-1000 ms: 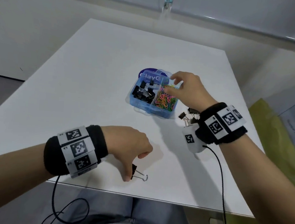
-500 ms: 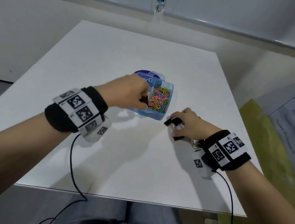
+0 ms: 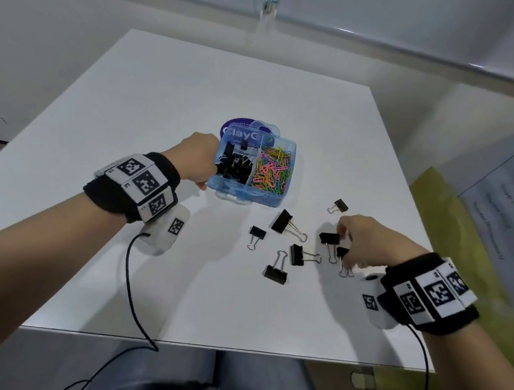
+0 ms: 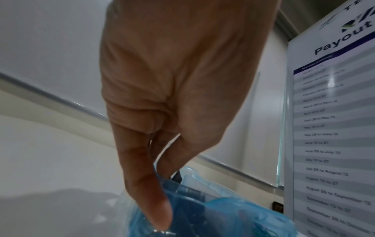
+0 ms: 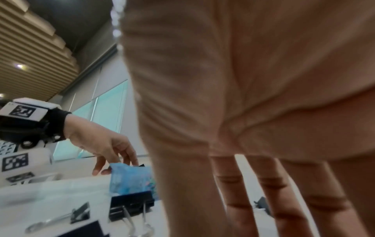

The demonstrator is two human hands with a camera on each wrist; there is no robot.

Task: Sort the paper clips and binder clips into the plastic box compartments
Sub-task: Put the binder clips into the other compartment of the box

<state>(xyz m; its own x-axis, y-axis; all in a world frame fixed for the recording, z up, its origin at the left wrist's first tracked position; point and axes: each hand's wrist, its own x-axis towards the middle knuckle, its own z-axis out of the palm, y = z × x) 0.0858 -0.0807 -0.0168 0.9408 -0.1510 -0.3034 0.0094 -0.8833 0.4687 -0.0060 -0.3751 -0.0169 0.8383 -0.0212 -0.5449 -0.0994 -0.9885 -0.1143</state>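
A blue plastic box (image 3: 243,193) stands mid-table, with black binder clips (image 3: 236,165) in its left compartment and coloured paper clips (image 3: 271,171) in its right. My left hand (image 3: 211,177) straddles the box's left wall. Its thumb (image 4: 154,208) is outside, its fingers are loosely straight over the binder clips, and it pinches nothing. Several loose binder clips (image 3: 283,221) lie on the table in front of the box. My right hand (image 3: 342,247) points straight fingers (image 5: 241,200) down among them. Its fingertips are at one clip (image 3: 329,238) and grip nothing.
The box's open lid with a purple label (image 3: 242,132) lies behind it. A printed sheet (image 3: 509,214) and a yellow-green surface (image 3: 432,214) lie past the table's right edge. The table's front edge (image 3: 207,344) is near my lap, and wrist cables hang over it.
My left hand carried a binder clip from the front of the table to the box, and that clip is no longer in its fingers. My right hand moved from the box down to the loose clips.
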